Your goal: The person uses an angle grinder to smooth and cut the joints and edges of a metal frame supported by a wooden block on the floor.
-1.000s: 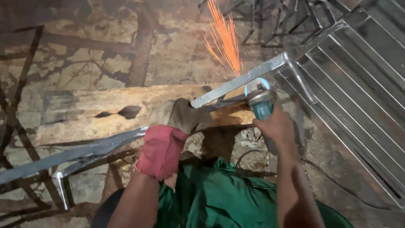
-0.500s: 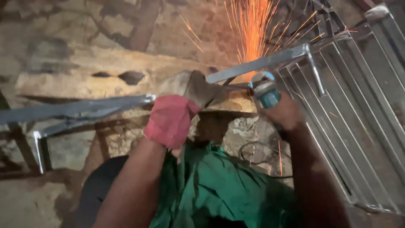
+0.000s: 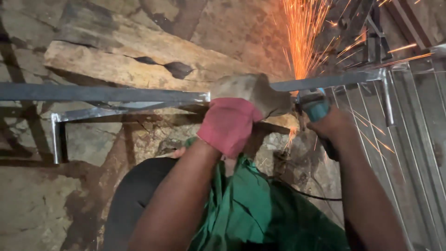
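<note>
My left hand (image 3: 241,111), in a grey glove with a red cuff, grips a long grey metal bar (image 3: 102,94) that runs across the view. My right hand (image 3: 331,124), bare, holds a teal angle grinder (image 3: 314,103) pressed against the bar just right of the glove. Orange sparks (image 3: 302,37) shoot up and to the right from the contact point. The grinder's disc is hidden behind the glove and the bar.
A rough wooden block (image 3: 125,60) lies under the bar on the stone floor. A metal grille of thin bars (image 3: 409,139) stands at the right. A second bent metal strip (image 3: 58,135) hangs lower left. A black cable (image 3: 306,195) trails over green cloth (image 3: 260,209).
The view has swung, so the bar now runs more level across the frame. The spark spray has grown wider and brighter. Both hands keep their hold.
</note>
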